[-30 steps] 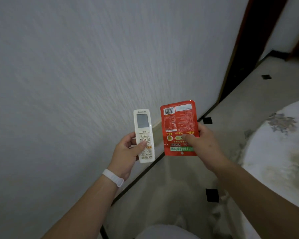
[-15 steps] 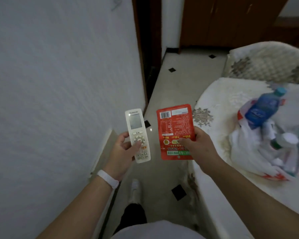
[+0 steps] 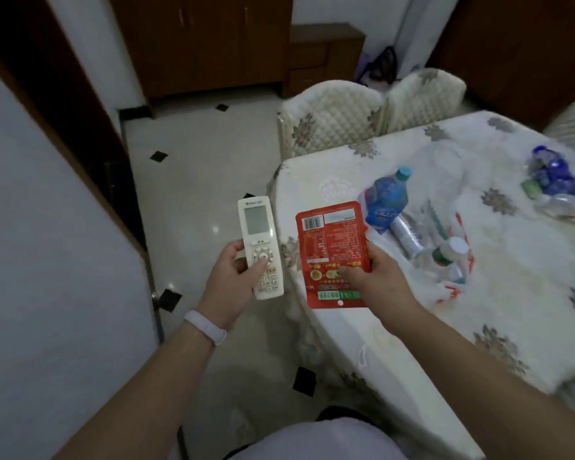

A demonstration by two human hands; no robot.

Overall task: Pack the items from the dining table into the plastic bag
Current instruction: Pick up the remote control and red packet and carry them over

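Note:
My left hand grips a white remote control, thumb on its round button pad, held over the floor left of the table. My right hand pinches a flat red food packet by its lower right part, at the table's near left corner. On the table lies a white plastic bag with red print, holding a blue-labelled bottle, a silvery can and a white-capped bottle. Farther right sits a clear bundle of blue items.
The dining table wears a white floral cloth. Two quilted chairs stand at its far side. A white wall and dark door frame run along the left. Wooden cabinets line the back, with tiled floor between.
The view has swung right from the wall to the table, bringing the bag and bottles fully into sight. Both hands keep the same hold on the remote and the packet.

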